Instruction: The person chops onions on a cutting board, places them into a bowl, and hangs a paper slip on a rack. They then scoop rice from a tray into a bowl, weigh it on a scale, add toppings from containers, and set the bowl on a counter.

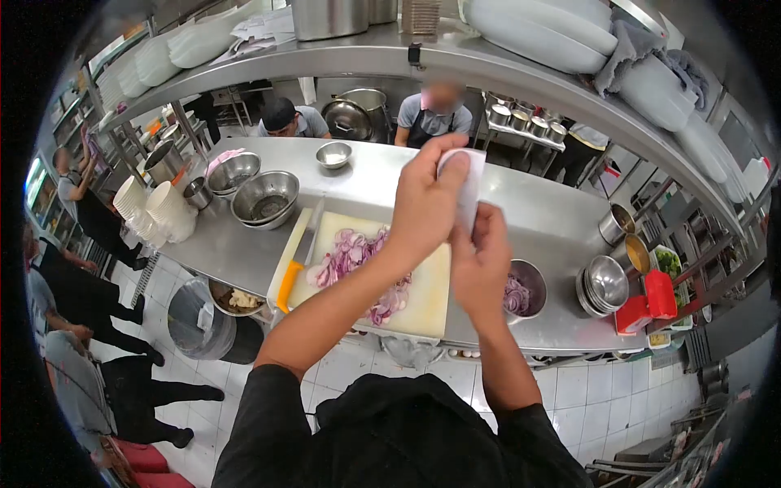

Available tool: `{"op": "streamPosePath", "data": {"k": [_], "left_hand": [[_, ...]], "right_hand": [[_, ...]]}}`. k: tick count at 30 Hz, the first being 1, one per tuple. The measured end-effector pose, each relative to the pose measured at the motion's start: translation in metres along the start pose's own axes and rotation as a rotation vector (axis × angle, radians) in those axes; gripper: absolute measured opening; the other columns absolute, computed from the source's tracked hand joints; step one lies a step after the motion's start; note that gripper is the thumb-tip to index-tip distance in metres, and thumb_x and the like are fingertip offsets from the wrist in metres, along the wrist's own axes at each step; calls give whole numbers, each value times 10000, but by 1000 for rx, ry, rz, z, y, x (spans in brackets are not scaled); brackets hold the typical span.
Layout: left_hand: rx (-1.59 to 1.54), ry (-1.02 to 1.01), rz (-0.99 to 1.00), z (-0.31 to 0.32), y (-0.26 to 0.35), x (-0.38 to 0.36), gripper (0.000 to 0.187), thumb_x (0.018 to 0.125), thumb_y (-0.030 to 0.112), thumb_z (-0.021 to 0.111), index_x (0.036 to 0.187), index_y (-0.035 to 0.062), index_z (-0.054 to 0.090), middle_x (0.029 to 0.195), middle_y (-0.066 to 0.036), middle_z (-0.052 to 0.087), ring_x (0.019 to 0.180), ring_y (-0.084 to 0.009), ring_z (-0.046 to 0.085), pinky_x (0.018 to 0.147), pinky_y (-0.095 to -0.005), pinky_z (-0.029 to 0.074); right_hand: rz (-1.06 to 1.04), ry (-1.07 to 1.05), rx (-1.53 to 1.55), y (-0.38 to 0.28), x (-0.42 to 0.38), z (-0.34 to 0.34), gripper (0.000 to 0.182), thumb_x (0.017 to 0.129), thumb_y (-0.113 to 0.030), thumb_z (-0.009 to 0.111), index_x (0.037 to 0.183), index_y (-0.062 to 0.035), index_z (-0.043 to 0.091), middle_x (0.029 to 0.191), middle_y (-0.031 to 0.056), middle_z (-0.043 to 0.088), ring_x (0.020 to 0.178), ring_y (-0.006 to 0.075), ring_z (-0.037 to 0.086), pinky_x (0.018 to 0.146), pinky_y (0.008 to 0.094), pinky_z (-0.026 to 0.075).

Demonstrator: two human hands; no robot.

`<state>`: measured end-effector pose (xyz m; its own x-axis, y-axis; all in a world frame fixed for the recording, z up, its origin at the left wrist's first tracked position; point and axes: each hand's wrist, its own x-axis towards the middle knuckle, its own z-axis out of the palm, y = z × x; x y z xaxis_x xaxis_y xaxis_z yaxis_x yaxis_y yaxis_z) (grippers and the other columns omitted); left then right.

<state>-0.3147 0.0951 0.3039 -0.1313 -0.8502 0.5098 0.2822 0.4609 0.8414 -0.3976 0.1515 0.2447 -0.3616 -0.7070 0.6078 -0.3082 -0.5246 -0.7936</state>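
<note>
My left hand is raised over the counter, closed on a flat white piece that looks like folded paper, its thumb pressed on the face. From below, my right hand pinches the lower end of the same piece. Under my arms lies a pale cutting board with a heap of sliced red onion. A knife with an orange handle rests along the board's left side, blade pointing away. To the right of the board, a metal pot holds more sliced onion.
Metal bowls and stacked white tubs stand on the left. Farther right are stacked bowls and a red box. An overhead shelf spans the counter. Two people are across it; others stand on the left near a bin.
</note>
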Motion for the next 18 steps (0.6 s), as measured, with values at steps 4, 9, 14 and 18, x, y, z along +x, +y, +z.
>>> {"op": "streamPosePath", "data": {"k": [4, 9, 14, 18], "left_hand": [[-229, -38, -65, 7, 23, 23, 351, 903, 148, 592, 1190, -51, 557, 993, -77, 650, 871, -102, 593, 769, -254, 478], [-191, -45, -122, 2, 23, 38, 318, 901, 141, 603, 1144, -64, 601, 1024, -89, 654, 910, -136, 610, 808, -306, 495], [-118, -8, -80, 6, 26, 49, 272, 886, 145, 616, 1032, -82, 653, 908, -95, 676, 817, -142, 635, 766, -282, 514], [-139, 23, -79, 8, 32, 61, 289, 881, 168, 621, 991, -97, 659, 887, -100, 678, 780, -145, 639, 752, -278, 517]], "right_hand": [[40, 3, 257, -16, 50, -15, 195, 908, -2, 526, 1096, 46, 499, 936, 113, 666, 811, 99, 611, 694, 235, 473], [71, 33, 400, -14, 84, -24, 231, 915, -5, 516, 1129, 63, 465, 952, 139, 667, 827, 105, 617, 700, 229, 479], [85, 3, 445, -14, 93, -25, 245, 909, -24, 535, 1126, 64, 464, 945, 158, 670, 813, 110, 619, 690, 226, 477], [49, -7, 474, -21, 109, -25, 246, 906, -28, 543, 1121, 62, 465, 955, 165, 672, 806, 111, 619, 685, 231, 479]]}}
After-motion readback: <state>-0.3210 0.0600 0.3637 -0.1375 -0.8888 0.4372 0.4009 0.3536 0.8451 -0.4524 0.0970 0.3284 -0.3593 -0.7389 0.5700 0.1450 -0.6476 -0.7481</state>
